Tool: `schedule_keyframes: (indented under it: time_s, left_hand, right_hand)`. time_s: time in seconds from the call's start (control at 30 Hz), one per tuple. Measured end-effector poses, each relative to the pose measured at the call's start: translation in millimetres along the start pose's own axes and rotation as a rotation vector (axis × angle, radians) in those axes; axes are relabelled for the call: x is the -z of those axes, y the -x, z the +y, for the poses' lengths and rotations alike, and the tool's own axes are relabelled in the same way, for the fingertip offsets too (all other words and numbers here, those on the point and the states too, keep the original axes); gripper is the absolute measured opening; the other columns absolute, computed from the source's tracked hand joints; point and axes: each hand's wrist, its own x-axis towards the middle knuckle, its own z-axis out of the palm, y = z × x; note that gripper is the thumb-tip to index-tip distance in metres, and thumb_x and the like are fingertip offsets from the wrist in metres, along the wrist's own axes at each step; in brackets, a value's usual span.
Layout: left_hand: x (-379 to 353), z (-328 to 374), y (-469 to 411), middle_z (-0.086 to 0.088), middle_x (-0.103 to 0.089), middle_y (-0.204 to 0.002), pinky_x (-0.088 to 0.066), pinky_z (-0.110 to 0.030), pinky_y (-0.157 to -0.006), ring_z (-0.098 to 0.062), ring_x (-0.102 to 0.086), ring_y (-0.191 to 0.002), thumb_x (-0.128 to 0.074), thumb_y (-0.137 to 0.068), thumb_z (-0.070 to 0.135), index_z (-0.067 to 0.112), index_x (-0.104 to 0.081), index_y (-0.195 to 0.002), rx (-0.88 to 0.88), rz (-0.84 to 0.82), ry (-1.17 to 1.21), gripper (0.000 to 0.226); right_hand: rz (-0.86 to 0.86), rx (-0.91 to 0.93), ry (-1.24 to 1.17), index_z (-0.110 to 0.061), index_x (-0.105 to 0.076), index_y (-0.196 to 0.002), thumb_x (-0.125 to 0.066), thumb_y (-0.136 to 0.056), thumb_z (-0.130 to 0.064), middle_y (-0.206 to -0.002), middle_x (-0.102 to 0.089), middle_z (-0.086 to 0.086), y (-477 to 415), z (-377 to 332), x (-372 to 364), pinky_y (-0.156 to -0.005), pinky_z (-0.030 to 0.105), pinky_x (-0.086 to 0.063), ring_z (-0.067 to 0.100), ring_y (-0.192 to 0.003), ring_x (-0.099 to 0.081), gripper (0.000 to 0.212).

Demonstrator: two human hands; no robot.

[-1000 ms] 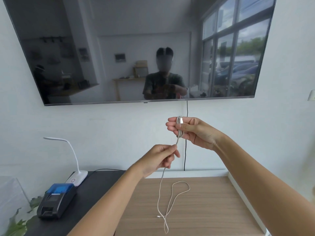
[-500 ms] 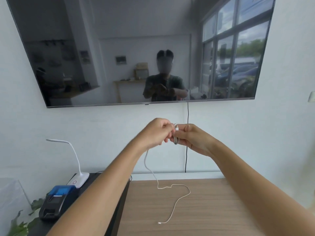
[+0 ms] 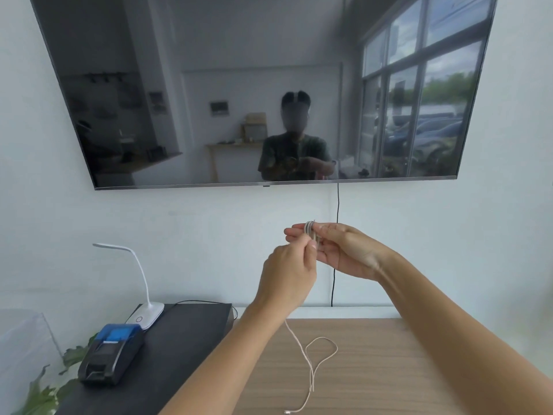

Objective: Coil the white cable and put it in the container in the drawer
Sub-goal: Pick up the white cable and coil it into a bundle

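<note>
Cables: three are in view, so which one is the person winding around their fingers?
The white cable, looped around the right hand's fingers, tail trailing onto the wooden top. The two black cables hang untouched by the wall.

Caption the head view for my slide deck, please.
Left hand winds white cable around right hand's fingers above wooden desk.

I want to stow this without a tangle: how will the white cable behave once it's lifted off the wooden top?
Probably floppy: the white cable sags from the left hand and lies in a loose loop on the wooden top. Likely light, since fingers alone hold the turns wound on the right hand. Those turns may spring loose if released.
</note>
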Motion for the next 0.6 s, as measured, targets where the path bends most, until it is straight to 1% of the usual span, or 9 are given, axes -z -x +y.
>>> schedule_keyframes:
  time_s: [0.07,0.17,0.2,0.27,0.33,0.4,0.5,0.53,0.6]
  left_hand:
    - [-6,2,6,0.006,-0.042,-0.056,-0.027,-0.037,-0.052,-0.028,-0.044,-0.057,-0.037,-0.102,0.030,0.024,-0.038,-0.080,-0.064,0.038,-0.121,0.023]
    - [-10,-3,11,0.006,-0.044,-0.054,-0.032,-0.038,-0.050,-0.028,-0.044,-0.054,-0.039,-0.103,0.035,0.022,-0.041,-0.078,-0.062,0.031,-0.158,0.028]
    - [-12,-7,13,0.006,-0.047,-0.055,-0.038,-0.039,-0.050,-0.028,-0.049,-0.053,-0.039,-0.103,0.036,0.020,-0.044,-0.077,-0.046,-0.001,-0.076,0.030]
    - [-17,-15,21,0.007,-0.055,-0.057,-0.048,-0.036,-0.053,-0.022,-0.056,-0.048,-0.041,-0.103,0.037,0.018,-0.054,-0.077,0.054,-0.142,0.258,0.035]
    - [-20,-28,29,0.007,-0.055,-0.057,-0.046,-0.028,-0.052,-0.015,-0.053,-0.045,-0.043,-0.105,0.034,0.016,-0.060,-0.078,0.200,-0.330,0.601,0.037]
    - [-18,-43,27,0.007,-0.046,-0.056,-0.042,-0.022,-0.052,-0.012,-0.047,-0.046,-0.047,-0.105,0.032,0.016,-0.059,-0.079,0.335,-0.454,0.795,0.033]
    - [0,-57,3,0.007,-0.035,-0.058,-0.035,-0.019,-0.048,-0.008,-0.037,-0.047,-0.051,-0.103,0.027,0.020,-0.055,-0.079,0.487,-0.496,0.876,0.025]
    - [9,-58,-10,0.008,-0.035,-0.059,-0.031,-0.017,-0.045,-0.007,-0.034,-0.047,-0.050,-0.102,0.024,0.022,-0.055,-0.077,0.502,-0.504,0.865,0.026]
    - [28,-53,-33,0.008,-0.039,-0.058,-0.027,-0.016,-0.042,-0.005,-0.032,-0.046,-0.047,-0.101,0.021,0.024,-0.059,-0.070,0.470,-0.536,0.737,0.033]
  right_hand:
    - [0.024,-0.011,0.048,0.009,-0.052,-0.138,-0.042,-0.109,-0.019,-0.142,-0.062,0.017,-3,2,-3,-0.112,0.034,-0.045,0.026,-0.135,-0.056,0.041]
    - [0.048,0.023,0.050,0.006,-0.057,-0.135,-0.041,-0.110,-0.019,-0.138,-0.064,0.017,-5,6,-7,-0.110,0.033,-0.047,0.026,-0.131,-0.060,0.038]
    - [0.056,0.043,0.027,0.005,-0.058,-0.133,-0.041,-0.110,-0.018,-0.137,-0.065,0.018,-4,5,-8,-0.107,0.031,-0.050,0.026,-0.130,-0.061,0.038]
    - [0.072,0.081,-0.028,0.005,-0.060,-0.131,-0.040,-0.110,-0.018,-0.135,-0.066,0.020,-3,2,-10,-0.097,0.027,-0.056,0.026,-0.126,-0.064,0.037]
    - [0.069,0.085,-0.056,0.004,-0.064,-0.128,-0.042,-0.109,-0.018,-0.132,-0.067,0.021,-1,-3,-10,-0.091,0.025,-0.057,0.027,-0.123,-0.066,0.037]
    - [0.038,0.042,-0.053,0.004,-0.068,-0.124,-0.044,-0.109,-0.018,-0.129,-0.069,0.022,2,-8,-12,-0.090,0.026,-0.057,0.027,-0.119,-0.069,0.036]
    - [-0.028,-0.057,0.038,0.006,-0.066,-0.126,-0.046,-0.108,-0.019,-0.127,-0.070,0.023,5,-8,-17,-0.092,0.027,-0.057,0.027,-0.115,-0.070,0.037]
    - [-0.053,-0.089,0.082,0.007,-0.064,-0.128,-0.045,-0.109,-0.020,-0.129,-0.069,0.024,5,-6,-19,-0.094,0.028,-0.056,0.027,-0.116,-0.070,0.038]
    - [-0.083,-0.120,0.131,0.008,-0.061,-0.131,-0.043,-0.110,-0.020,-0.132,-0.066,0.026,5,-4,-21,-0.096,0.028,-0.056,0.027,-0.118,-0.068,0.040]
